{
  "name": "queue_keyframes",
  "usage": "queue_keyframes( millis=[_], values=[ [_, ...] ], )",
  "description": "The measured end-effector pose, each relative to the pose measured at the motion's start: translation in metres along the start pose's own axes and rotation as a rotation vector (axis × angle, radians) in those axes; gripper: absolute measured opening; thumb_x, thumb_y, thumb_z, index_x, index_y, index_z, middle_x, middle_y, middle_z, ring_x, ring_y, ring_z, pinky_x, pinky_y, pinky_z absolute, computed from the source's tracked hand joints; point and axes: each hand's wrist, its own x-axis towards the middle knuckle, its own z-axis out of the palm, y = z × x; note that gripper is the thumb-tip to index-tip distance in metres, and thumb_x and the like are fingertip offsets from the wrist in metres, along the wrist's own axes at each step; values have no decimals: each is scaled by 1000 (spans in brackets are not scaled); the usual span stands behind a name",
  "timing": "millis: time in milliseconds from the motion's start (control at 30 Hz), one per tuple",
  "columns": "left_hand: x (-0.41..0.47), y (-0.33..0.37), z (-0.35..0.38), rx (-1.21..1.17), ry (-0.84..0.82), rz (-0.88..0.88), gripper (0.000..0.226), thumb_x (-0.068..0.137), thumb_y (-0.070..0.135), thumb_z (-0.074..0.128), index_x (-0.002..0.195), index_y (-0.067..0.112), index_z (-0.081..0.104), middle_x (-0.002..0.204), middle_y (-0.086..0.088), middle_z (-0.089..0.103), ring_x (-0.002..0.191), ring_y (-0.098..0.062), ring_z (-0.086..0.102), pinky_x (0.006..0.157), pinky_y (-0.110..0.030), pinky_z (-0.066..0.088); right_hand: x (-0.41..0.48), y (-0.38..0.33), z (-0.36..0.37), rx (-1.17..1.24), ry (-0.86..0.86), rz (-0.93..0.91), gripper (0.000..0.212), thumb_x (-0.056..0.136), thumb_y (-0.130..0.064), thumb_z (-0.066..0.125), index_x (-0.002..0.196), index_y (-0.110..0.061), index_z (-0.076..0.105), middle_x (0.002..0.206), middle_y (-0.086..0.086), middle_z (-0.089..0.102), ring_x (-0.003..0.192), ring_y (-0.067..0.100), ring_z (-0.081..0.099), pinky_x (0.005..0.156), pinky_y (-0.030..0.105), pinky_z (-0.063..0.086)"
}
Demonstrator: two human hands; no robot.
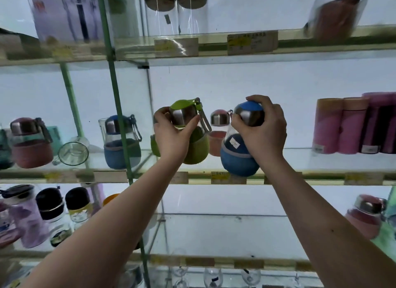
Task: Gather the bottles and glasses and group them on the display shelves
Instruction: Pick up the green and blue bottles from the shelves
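Green bottle (pixel 196 146) and blue bottle (pixel 236 157) — round-bellied, steel-capped, fabric-sleeved.

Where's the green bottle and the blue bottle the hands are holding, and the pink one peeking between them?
green bottle (pixel 196 152): head view, on its green sleeve, low on the body.
blue bottle (pixel 237 162): head view, on its blue sleeve.
pink bottle (pixel 219 118): head view, on its silver cap.
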Motion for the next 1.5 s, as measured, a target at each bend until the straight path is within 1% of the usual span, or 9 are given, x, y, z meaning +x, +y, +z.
queue_keyframes(
  millis=[267,500,700,833,933,1133,1267,1400,1500],
  values=[
    [18,-33,19,150,-39,-96,68,70,53,73,123,30,36,122,-11,50,109,-34,53,95,-50,46,30,19,17,8,0,-22,42,74,-38,71,114,-33,57,109,0,52,89,10,50,71,26,40],
    [25,-41,27,225,2,-55,66,72,47,74,124,18,44,119,-4,56,115,-28,48,96,-50,44,38,30,26,4,-27,-33,43,75,-39,71,115,-32,57,110,1,53,92,13,53,71,26,40],
    [27,-45,28,269,-58,-45,72,75,48,72,133,21,39,126,-6,52,120,-28,43,99,-47,42,38,35,32,3,-33,-27,43,75,-39,71,114,-31,57,112,1,53,94,14,53,71,25,40],
    [22,-51,22,218,-76,-71,71,73,50,72,132,25,40,125,-1,54,119,-26,47,98,-50,44,37,36,35,2,-40,-24,42,75,-39,72,114,-31,58,111,1,53,91,11,51,65,17,37],
    [19,-50,19,246,-91,-70,71,75,50,70,134,25,39,128,1,54,121,-27,47,97,-52,45,34,36,35,5,-34,-26,43,74,-39,72,114,-30,58,110,1,53,92,13,53,70,24,39],
    [15,-43,16,289,-165,-93,85,80,52,65,147,29,19,140,-4,47,127,-31,43,101,-54,42,29,33,33,6,-28,-27,43,74,-40,71,114,-30,58,110,2,54,95,16,56,70,26,41],
    [12,-43,9,299,-195,-111,101,69,66,64,148,32,12,145,-7,41,132,-32,39,103,-55,39,26,24,29,9,-33,-28,46,73,-41,71,115,-29,58,112,3,54,97,17,56,71,25,40],
    [0,-29,1,356,-43,61,85,77,48,69,145,17,26,143,-8,39,133,-26,33,108,-48,34,19,15,23,10,-30,-22,46,73,-40,72,115,-29,58,112,3,54,96,16,55,72,25,41],
    [-19,-5,-7,219,-91,231,65,82,34,68,137,19,37,138,-2,42,123,-12,38,100,-29,38,11,8,19,8,-33,-3,46,73,-40,71,116,-30,57,113,2,53,95,14,54,70,21,40]
  ],
)
